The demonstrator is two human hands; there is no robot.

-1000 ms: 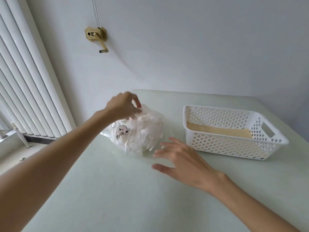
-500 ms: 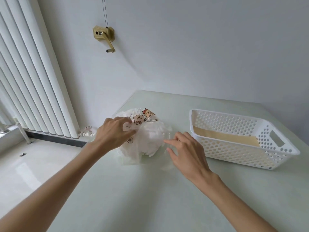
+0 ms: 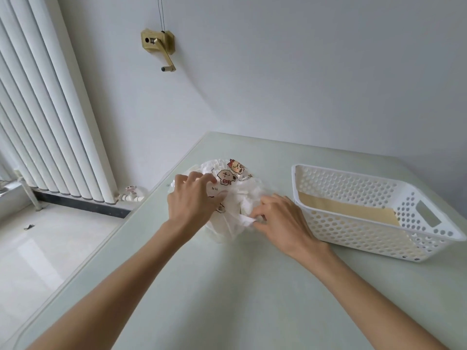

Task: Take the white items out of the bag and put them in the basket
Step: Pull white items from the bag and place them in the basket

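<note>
A clear plastic bag (image 3: 228,178) printed with cartoon animals lies on the pale green table (image 3: 227,286), stuffed with white items (image 3: 249,198). My left hand (image 3: 192,198) grips the bag's left side, fingers curled over its top. My right hand (image 3: 278,218) pinches the bag's plastic at its front right edge. To the right stands a white perforated basket (image 3: 379,193) with a tan sheet on its floor and no white items in it.
A white column radiator (image 3: 48,109) stands at the left with a valve (image 3: 131,193) near the floor. A brass crank fitting (image 3: 158,44) hangs on the wall above. The table's left edge (image 3: 141,213) runs close to the bag.
My right hand has moved forward from the table onto the bag and taken its front edge. My left hand has shifted from the bag's top to its left side.
</note>
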